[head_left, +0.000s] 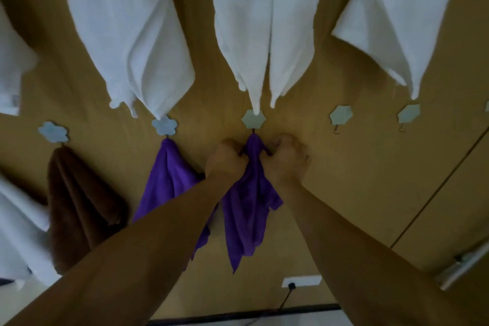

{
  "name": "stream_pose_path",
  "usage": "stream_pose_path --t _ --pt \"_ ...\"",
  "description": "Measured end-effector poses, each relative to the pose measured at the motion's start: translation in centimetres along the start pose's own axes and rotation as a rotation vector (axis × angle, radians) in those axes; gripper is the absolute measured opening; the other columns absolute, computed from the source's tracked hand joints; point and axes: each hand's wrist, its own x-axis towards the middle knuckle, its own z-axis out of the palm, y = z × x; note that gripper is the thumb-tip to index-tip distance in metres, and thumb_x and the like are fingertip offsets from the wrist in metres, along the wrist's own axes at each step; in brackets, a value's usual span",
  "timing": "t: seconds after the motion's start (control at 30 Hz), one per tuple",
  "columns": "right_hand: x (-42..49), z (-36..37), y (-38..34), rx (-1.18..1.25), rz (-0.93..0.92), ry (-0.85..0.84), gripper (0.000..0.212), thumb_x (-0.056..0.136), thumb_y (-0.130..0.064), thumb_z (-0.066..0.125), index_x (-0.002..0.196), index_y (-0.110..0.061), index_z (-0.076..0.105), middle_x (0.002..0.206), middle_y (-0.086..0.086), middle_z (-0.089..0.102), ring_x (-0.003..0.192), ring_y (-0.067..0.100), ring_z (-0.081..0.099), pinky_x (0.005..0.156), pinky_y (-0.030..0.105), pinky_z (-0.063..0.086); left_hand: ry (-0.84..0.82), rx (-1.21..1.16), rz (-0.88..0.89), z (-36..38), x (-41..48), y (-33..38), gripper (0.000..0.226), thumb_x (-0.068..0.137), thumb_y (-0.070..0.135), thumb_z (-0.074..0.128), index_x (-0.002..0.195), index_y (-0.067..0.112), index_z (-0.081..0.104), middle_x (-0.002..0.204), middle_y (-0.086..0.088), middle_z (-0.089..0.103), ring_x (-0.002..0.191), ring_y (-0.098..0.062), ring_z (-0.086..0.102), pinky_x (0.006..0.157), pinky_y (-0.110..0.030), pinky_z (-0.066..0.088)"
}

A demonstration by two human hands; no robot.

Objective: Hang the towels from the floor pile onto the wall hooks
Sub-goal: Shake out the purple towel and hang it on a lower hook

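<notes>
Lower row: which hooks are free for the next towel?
Free: the near hook and far hook, right of the right hand, bare wall between. Crowded leftward: the left hand, held purple towel, second purple towel, brown towel.

Purple towel [247,209] hanging bunched from flower-shaped wall hook [253,119], draping down wooden wall
</notes>
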Motion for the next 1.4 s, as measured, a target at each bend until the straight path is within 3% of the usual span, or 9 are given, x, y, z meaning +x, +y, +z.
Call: stream_pose_path --t 0.1,0.27,0.4,0.53,0.7,0.83,0.97,1.23,1.4 --pt "-0.7 0.2 -0.6 -0.108 -0.158 0.091 0.034 0.078 -0.026 0.068 0.109 -0.014 0.063 0.112 0.01 0.055 0.107 0.031 0.048 0.088 0.041 0.038 0.081 0.308 0.076 -0.7 -0.3 0.2 0.024 0.082 0.038 0.059 0.098 0.021 0.064 0.089 -0.002 0.068 0.084 -0.022 0.06 0.066 -0.029 0.038" --pt "-1.1 0.7 0.1 0.236 -0.303 -0.062 0.032 0.087 0.001 0.051 0.115 -0.005 0.067 0.104 0.015 0.064 0.093 0.03 0.059 0.082 0.042 0.049 0.344 0.709 0.503 -0.6 -1.5 0.0 0.041 0.07 0.025 0.065 0.111 0.018 0.066 0.099 -0.006 0.066 0.088 -0.028 0.06 0.074 -0.038 0.044" --pt "-2.4 0.6 1.1 0.441 -0.306 -0.208 0.045 0.089 0.003 0.047 0.132 -0.008 0.057 0.116 0.011 0.065 0.105 0.02 0.06 0.097 0.033 0.047 0.006 0.255 0.49 -0.4 -1.7 -0.4 0.047 0.087 0.005 0.053 0.134 0.004 0.052 0.11 -0.018 0.065 0.094 -0.029 0.061 0.082 -0.039 0.046" --pt "-3.4 0.9 1.3 0.626 -0.215 -0.365 0.049 0.09 -0.006 0.057 0.138 -0.011 0.048 0.122 0.005 0.064 0.111 0.016 0.061 0.099 0.037 0.048 -0.082 -0.202 0.288 -0.1 -2.3 0.2 0.012 0.087 0.009 0.055 0.095 0.011 0.063 0.079 -0.005 0.066 0.07 -0.005 0.058 0.069 -0.034 0.047" --pt "-3.4 1.8 2.0 0.519 -0.034 -0.412 0.03 0.086 -0.017 0.066 0.114 -0.008 0.06 0.1 0.011 0.069 0.093 0.026 0.066 0.085 0.049 0.052 -0.097 -0.301 0.117 1.3 -3.0 -0.8 0.04 0.08 0.001 0.062 0.12 0.002 0.056 0.092 0.002 0.062 0.072 -0.001 0.056 0.063 -0.004 0.043" --pt "-4.6 2.4 3.5 0.639 -0.016 -0.553 0.033 0.083 -0.005 0.069 0.11 -0.024 0.063 0.103 -0.003 0.07 0.096 0.004 0.065 0.093 0.037 0.051 -0.133 -0.366 -0.026 2.7 -2.9 -2.5 0.038 0.076 0.002 0.067 0.113 0.007 0.058 0.085 0.005 0.062 0.073 -0.006 0.058 0.057 -0.005 0.042" --pt "-5.9 3.3 5.3 0.661 0.041 -0.505 0.041 0.084 -0.032 0.074 0.123 -0.026 0.061 0.114 -0.01 0.068 0.104 0.002 0.064 0.092 0.023 0.05 -0.157 -0.579 -0.163 3.8 -3.9 -4.2 0.022 0.084 0.003 0.056 0.102 0.012 0.065 0.089 -0.002 0.069 0.081 -0.01 0.062 0.067 -0.012 0.047" --pt "-5.7 2.9 6.5 0.282 0.197 -0.436 0.049 0.074 -0.057 0.074 0.11 -0.028 0.06 0.1 -0.008 0.069 0.092 0.014 0.065 0.076 0.025 0.049 -0.16 -0.181 0.093 7.3 -5.0 -8.0 0.031 0.099 0.02 0.05 0.119 -0.004 0.055 0.11 -0.023 0.065 0.103 -0.032 0.062 0.085 -0.023 0.039" --pt "-8.5 1.4 7.7 0.069 0.288 -0.481 0.065 0.074 -0.046 0.078 0.126 -0.017 0.052 0.118 0.002 0.065 0.106 0.024 0.062 0.079 0.029 0.047 -0.435 -0.155 0.242 6.4 -5.9 -9.0 0.022 0.083 0.002 0.05 0.098 -0.007 0.063 0.072 -0.026 0.065 0.07 -0.038 0.066 0.057 -0.026 0.049"
